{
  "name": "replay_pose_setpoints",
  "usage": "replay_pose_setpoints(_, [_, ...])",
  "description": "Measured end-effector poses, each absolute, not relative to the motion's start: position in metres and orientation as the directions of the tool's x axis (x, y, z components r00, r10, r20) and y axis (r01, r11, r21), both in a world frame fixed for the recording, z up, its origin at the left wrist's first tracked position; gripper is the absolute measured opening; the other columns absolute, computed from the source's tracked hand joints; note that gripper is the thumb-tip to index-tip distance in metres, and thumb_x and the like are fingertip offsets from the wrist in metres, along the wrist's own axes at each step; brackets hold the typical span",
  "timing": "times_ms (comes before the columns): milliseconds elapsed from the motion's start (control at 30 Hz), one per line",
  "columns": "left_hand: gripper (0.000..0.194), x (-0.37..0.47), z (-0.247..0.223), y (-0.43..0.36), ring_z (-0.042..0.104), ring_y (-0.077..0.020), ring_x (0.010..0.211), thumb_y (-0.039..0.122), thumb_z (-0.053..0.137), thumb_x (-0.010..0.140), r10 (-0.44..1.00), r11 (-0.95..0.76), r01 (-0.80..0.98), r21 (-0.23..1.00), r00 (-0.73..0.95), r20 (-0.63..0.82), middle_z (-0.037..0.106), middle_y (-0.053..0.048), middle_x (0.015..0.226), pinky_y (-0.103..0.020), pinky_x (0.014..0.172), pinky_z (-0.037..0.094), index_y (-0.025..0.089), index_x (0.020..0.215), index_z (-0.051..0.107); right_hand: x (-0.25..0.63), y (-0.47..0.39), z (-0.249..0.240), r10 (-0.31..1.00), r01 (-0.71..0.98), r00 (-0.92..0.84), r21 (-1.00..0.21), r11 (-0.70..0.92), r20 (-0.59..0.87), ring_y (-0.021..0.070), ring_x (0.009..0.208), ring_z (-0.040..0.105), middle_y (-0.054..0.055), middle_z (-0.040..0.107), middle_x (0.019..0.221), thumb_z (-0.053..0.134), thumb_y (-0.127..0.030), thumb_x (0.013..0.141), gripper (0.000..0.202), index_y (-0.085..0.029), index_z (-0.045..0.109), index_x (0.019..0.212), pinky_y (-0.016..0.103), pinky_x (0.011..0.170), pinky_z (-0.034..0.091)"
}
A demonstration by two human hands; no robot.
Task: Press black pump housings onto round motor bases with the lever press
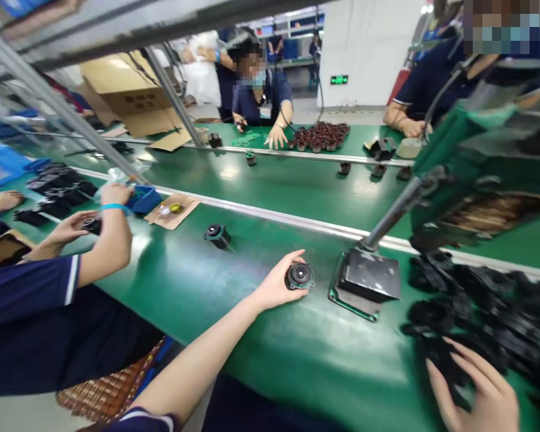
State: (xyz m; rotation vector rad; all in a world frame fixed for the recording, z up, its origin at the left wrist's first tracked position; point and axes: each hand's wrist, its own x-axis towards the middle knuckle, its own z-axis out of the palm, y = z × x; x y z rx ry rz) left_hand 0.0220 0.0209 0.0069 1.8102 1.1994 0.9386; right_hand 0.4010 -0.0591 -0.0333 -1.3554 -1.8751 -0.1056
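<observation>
My left hand is closed round a small black motor-like part, with its round top facing up and a green-edged flange, just over the green bench. At the lower right, my right hand has its thumb and fingers round a black plastic part at the near edge of a heap of black parts. The exact shape of that part is blurred. Between my hands stands a press fixture with a black block on a green-edged base. A similar motor-like part stands to the left.
A metal rail runs behind the bench. A green machine head overhangs the right side. On the left, a co-worker's hands hold a dark part near a blue bin and cardboard. Others work across the conveyor.
</observation>
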Motion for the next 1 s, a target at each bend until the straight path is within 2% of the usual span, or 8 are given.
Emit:
replay_pose_setpoints(133, [0.089, 0.050, 0.008, 0.005, 0.051, -0.0241, 0.125, 0.021, 0.078, 0.072, 0.883, -0.297, 0.322, 0.899, 0.452, 0.130, 0.053, -0.009, 0.130, -0.042, 0.111, 0.037, 0.027, 0.144, 0.027, 0.391, -0.069, -0.024, 0.723, 0.841, -0.188, -0.272, 0.468, 0.664, 0.0137, 0.109, 0.058, 0.012, 0.058, 0.115, 0.068, -0.031, 0.076, 0.037, -0.009, 0.056, 0.103, 0.028, 0.095, 0.049])
replay_pose_setpoints(267, [0.096, 0.070, -0.002, -0.002, 0.051, -0.0271, 0.123, 0.033, 0.087, 0.062, 0.888, -0.333, 0.309, 0.891, 0.421, 0.186, 0.053, -0.009, 0.124, -0.046, 0.110, 0.037, 0.026, 0.141, 0.033, 0.387, -0.083, -0.026, 0.679, 0.746, -0.363, -0.238, 0.622, 0.638, 0.0146, 0.121, 0.054, 0.011, 0.053, 0.124, 0.070, -0.013, 0.072, 0.045, -0.013, 0.051, 0.112, 0.031, 0.101, 0.049])
replay_pose_setpoints(333, [0.094, 0.074, -0.007, -0.006, 0.054, -0.0265, 0.120, 0.033, 0.086, 0.063, 0.897, -0.293, 0.250, 0.923, 0.406, 0.175, 0.054, -0.010, 0.124, -0.045, 0.108, 0.040, 0.026, 0.140, 0.034, 0.385, -0.088, -0.026, 0.628, 0.672, -0.487, -0.200, 0.713, 0.607, 0.0150, 0.125, 0.052, 0.009, 0.052, 0.127, 0.069, -0.010, 0.072, 0.048, -0.015, 0.051, 0.117, 0.033, 0.103, 0.049])
replay_pose_setpoints(467, [0.094, 0.073, -0.011, -0.014, 0.057, -0.0238, 0.118, 0.029, 0.086, 0.066, 0.895, -0.195, 0.136, 0.971, 0.429, 0.120, 0.056, -0.009, 0.125, -0.042, 0.107, 0.042, 0.026, 0.142, 0.031, 0.375, -0.091, -0.019, 0.595, 0.643, -0.618, -0.105, 0.758, 0.514, 0.0152, 0.129, 0.047, 0.010, 0.050, 0.131, 0.069, -0.031, 0.076, 0.054, -0.015, 0.052, 0.124, 0.031, 0.103, 0.052])
replay_pose_setpoints(567, [0.095, 0.077, -0.007, -0.019, 0.057, -0.0239, 0.119, 0.029, 0.086, 0.064, 0.866, -0.195, 0.133, 0.972, 0.489, 0.107, 0.057, -0.009, 0.126, -0.042, 0.109, 0.041, 0.026, 0.142, 0.031, 0.362, -0.091, -0.011, 0.617, 0.638, -0.656, -0.117, 0.761, 0.435, 0.0178, 0.134, 0.043, 0.010, 0.045, 0.136, 0.065, -0.046, 0.076, 0.054, -0.017, 0.055, 0.121, 0.034, 0.104, 0.053])
replay_pose_setpoints(733, [0.090, 0.102, -0.002, -0.021, 0.054, -0.0273, 0.124, 0.031, 0.084, 0.066, 0.810, -0.279, 0.234, 0.931, 0.579, 0.097, 0.054, -0.011, 0.134, -0.045, 0.109, 0.043, 0.027, 0.142, 0.034, 0.350, -0.092, -0.016, 0.793, 0.806, -0.414, -0.224, 0.547, 0.447, 0.0121, 0.132, 0.044, 0.012, 0.043, 0.137, 0.058, -0.031, 0.084, 0.047, -0.015, 0.049, 0.127, 0.026, 0.105, 0.053])
replay_pose_setpoints(867, [0.083, 0.118, -0.011, -0.026, 0.054, -0.0286, 0.124, 0.031, 0.081, 0.069, 0.834, -0.308, 0.265, 0.914, 0.537, 0.125, 0.054, -0.011, 0.132, -0.047, 0.108, 0.044, 0.026, 0.139, 0.036, 0.348, -0.090, -0.024, 0.854, 0.857, -0.234, -0.316, 0.406, 0.464, 0.0118, 0.127, 0.049, 0.011, 0.047, 0.132, 0.057, -0.033, 0.084, 0.035, -0.014, 0.056, 0.113, 0.026, 0.106, 0.052])
replay_pose_setpoints(1000, [0.084, 0.117, -0.019, -0.035, 0.048, -0.0320, 0.129, 0.040, 0.080, 0.070, 0.831, -0.390, 0.291, 0.873, 0.519, 0.199, 0.048, -0.014, 0.136, -0.051, 0.110, 0.041, 0.025, 0.139, 0.035, 0.347, -0.086, -0.023, 0.923, 0.858, -0.128, -0.426, 0.286, 0.363, 0.0081, 0.114, 0.056, 0.006, 0.054, 0.121, 0.052, -0.037, 0.087, 0.027, -0.018, 0.063, 0.104, 0.021, 0.099, 0.054])
